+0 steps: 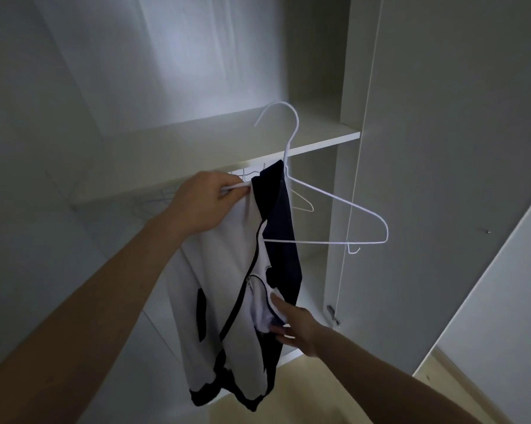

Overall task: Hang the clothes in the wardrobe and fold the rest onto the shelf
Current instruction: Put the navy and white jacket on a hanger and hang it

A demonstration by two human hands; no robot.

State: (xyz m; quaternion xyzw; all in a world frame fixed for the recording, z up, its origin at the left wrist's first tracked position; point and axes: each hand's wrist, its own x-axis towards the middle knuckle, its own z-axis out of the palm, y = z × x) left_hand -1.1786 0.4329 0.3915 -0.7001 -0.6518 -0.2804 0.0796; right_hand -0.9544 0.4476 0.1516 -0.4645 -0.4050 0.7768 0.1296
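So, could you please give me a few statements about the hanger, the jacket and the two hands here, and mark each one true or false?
1. The left hand grips one end of the white hanger. True.
2. The jacket covers both of the hanger's arms. False: the hanger's right arm is bare.
3. The right hand touches the jacket low down. True.
4. The hanger's hook is already over the rail. False: it is held free in front of the shelf.
5. Other hangers show behind the jacket. True.
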